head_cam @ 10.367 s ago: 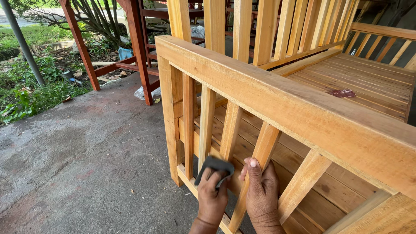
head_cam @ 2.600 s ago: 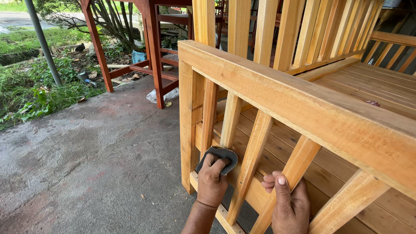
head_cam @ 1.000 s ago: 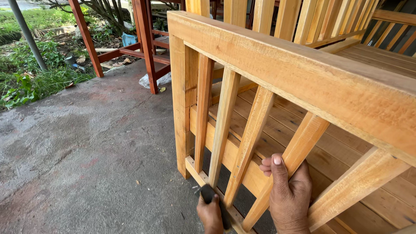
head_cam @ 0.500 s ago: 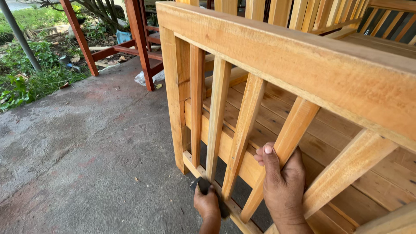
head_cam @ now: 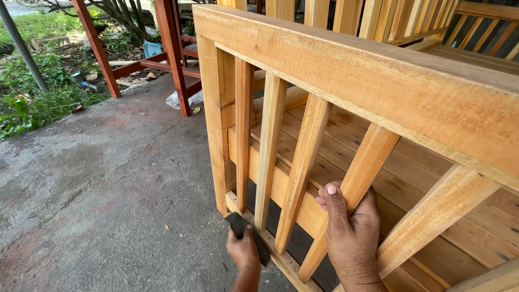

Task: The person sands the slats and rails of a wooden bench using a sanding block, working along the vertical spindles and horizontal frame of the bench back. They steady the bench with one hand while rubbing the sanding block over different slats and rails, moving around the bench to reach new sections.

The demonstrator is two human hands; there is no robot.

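My left hand (head_cam: 244,255) is low in the head view, gripping a dark sanding pad (head_cam: 247,236) pressed against the bottom rail (head_cam: 270,250) of a light wooden bench frame. My right hand (head_cam: 351,238) is wrapped around a slanted wooden slat (head_cam: 363,178) of the same frame, thumb up along its edge. Above runs the thick top rail (head_cam: 351,75). Several slanted slats (head_cam: 303,162) stand between the two hands, and a corner post (head_cam: 216,119) rises to the left.
Slatted seat boards (head_cam: 427,189) lie behind the slats. More wooden frames (head_cam: 389,21) stand at the back. A red-brown wooden frame (head_cam: 173,54) stands on the concrete floor (head_cam: 97,194) at upper left, with grass (head_cam: 38,97) and litter beyond.
My left hand with the pad has gone from mid-height on the slats down to the bottom rail. My right hand has kept its hold on the slanted slat over the last second.
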